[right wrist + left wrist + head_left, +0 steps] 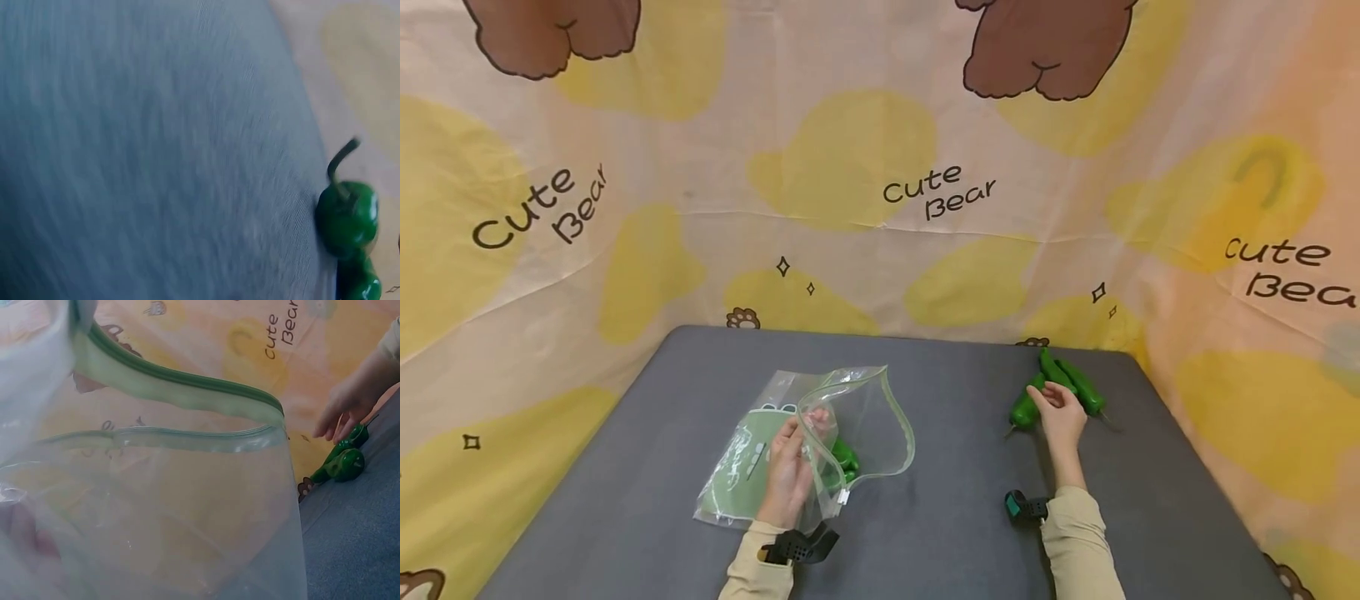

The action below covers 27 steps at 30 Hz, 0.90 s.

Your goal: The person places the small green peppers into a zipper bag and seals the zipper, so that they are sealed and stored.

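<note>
My left hand (790, 471) grips a clear plastic zip bag (737, 475) by its wall near the mouth. The bag has a green cartoon print and a green zip edge (187, 378), and its mouth gapes toward the right. Through the plastic a few green peppers (845, 458) show inside. At the far right, my right hand (1063, 421) hovers right over a group of three green peppers, with thumb and fingers apart. The nearest of them, a green pepper (1024, 411), lies just left of the thumb. In the right wrist view the hand is out of frame.
The grey table (955, 517) carries the bag at left and the loose peppers near its back right edge. A printed cloth wall (850, 167) rises behind and at both sides. A zip slider (842, 497) sits at the bag's front corner.
</note>
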Each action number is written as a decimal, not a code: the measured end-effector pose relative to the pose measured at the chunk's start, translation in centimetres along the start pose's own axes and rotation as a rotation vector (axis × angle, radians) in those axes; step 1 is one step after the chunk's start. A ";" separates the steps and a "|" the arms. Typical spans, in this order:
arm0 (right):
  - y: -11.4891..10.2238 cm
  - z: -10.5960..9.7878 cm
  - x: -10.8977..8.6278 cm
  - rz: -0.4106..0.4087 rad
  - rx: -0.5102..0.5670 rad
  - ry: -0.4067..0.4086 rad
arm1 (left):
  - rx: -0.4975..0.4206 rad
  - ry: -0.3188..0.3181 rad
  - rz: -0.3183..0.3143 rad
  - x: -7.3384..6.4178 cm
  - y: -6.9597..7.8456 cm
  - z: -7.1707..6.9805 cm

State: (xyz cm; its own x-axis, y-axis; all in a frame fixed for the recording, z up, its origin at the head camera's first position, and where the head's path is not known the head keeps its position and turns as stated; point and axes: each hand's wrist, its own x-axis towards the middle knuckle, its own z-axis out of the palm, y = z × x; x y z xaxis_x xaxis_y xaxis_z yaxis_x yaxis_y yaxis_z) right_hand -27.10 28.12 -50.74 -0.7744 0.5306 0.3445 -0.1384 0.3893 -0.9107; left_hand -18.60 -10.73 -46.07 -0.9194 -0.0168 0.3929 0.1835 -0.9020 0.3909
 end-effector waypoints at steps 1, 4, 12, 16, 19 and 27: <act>-0.1 -0.2 0.1 -0.003 -0.029 -0.016 | 0.002 -0.007 0.003 0.1 0.0 0.0; -1.4 -0.7 -0.1 -0.008 -0.151 -0.068 | 0.005 -0.018 0.011 0.2 -0.1 0.0; -2.1 -0.9 0.4 0.091 -0.274 -0.183 | 0.006 -0.026 0.022 0.1 -0.2 -0.1; -2.0 -0.6 0.7 0.193 -0.333 -0.257 | -0.004 -0.037 0.019 0.3 -0.2 -0.1; -1.8 -0.7 0.9 0.260 -0.368 -0.289 | 0.000 -0.030 0.016 0.5 -0.1 0.0; -1.3 -1.2 1.1 0.406 -0.311 -0.373 | 0.020 0.018 0.002 0.1 0.1 -0.1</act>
State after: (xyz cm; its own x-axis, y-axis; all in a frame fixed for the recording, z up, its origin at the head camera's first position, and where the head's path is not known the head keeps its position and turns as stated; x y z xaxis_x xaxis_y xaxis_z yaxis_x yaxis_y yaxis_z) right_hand -27.05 29.06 -48.89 -0.8983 0.4056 -0.1687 0.3545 0.4425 -0.8237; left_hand -18.66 -10.83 -46.06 -0.9250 -0.0267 0.3790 0.1923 -0.8933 0.4063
